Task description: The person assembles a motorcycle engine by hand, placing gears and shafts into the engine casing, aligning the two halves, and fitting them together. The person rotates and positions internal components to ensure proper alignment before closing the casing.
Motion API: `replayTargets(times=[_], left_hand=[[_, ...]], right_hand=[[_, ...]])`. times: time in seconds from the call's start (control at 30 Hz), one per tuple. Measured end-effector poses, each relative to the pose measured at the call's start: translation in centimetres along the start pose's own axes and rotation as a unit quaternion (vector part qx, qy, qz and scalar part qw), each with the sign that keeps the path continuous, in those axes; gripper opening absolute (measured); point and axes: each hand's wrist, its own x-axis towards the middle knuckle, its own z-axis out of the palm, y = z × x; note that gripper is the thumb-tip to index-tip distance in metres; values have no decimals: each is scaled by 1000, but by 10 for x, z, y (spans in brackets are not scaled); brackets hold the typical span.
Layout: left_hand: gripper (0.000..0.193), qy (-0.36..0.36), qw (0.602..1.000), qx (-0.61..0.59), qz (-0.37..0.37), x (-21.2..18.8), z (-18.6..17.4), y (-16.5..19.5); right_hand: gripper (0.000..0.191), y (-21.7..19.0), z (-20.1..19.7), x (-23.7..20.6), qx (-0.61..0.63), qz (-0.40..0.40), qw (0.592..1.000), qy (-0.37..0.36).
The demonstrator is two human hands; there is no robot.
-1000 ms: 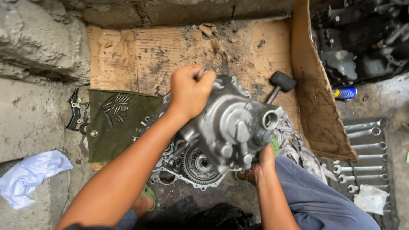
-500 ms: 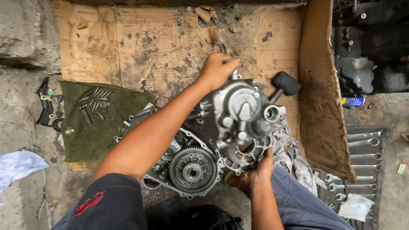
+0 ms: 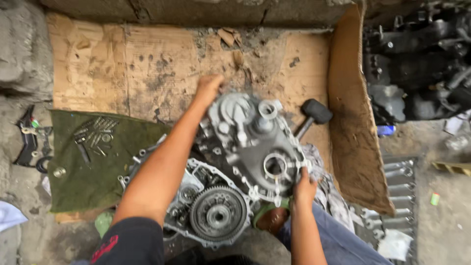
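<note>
Now the grey metal engine cover (image 3: 255,142), cast with ribs, bosses and a round opening, is tilting above the open engine case (image 3: 196,206), whose large toothed clutch gear (image 3: 218,214) is showing at the near end. The left hand (image 3: 208,88) is gripping the cover's far top edge, while the right hand (image 3: 304,184) is clasping its near right rim. Both are sitting over stained cardboard (image 3: 147,64), beside a black mallet (image 3: 314,113).
</note>
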Motion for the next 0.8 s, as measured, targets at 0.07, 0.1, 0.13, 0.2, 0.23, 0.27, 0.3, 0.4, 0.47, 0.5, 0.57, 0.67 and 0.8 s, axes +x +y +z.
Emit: replayTargets(times=[0.07, 0.1, 0.13, 0.2, 0.23, 0.27, 0.3, 0.4, 0.47, 0.5, 0.57, 0.67, 0.8], left_hand=[[32, 36, 994, 79, 60, 0, -8, 1], [33, 53, 985, 120, 109, 5, -11, 0], [30, 57, 991, 77, 94, 6, -11, -3], [26, 74, 996, -11, 51, 5, -7, -3], [27, 82, 995, -10, 49, 5, -5, -2], [27, 83, 996, -11, 43, 6, -2, -2], [28, 77, 996, -11, 39, 7, 1, -1], [28, 89, 995, -19, 35, 14, -3, -3], [28, 133, 988, -74, 6, 17, -15, -8], [28, 158, 982, -102, -11, 16, -22, -12], [30, 214, 972, -100, -17, 8, -39, -20], [34, 284, 957, -56, 19, 3, -77, -16], [43, 332, 933, -99, -99, -9, -109, -14]], right_hand=[[70, -14, -2, 5, -156, -78, 985, 15], [69, -24, -1, 7, -202, -90, 975, 18], [69, -35, 6, 7, -241, -102, 965, 22], [66, -52, 16, -3, -263, -101, 956, 76], [66, -59, 19, -11, -282, -99, 949, 103], [67, -63, 18, -23, -298, -241, 917, 115], [69, -65, 17, -36, -305, -376, 865, 130], [48, -88, 8, -51, -312, -564, 764, 9], [45, -112, 8, -52, -323, -616, 712, -96], [51, -126, 11, -50, -333, -641, 678, -137], [61, -156, 20, -46, -373, -665, 615, -201], [67, -203, 58, -46, -442, -674, 540, -243], [69, -227, 84, -63, -452, -702, 494, -244]])
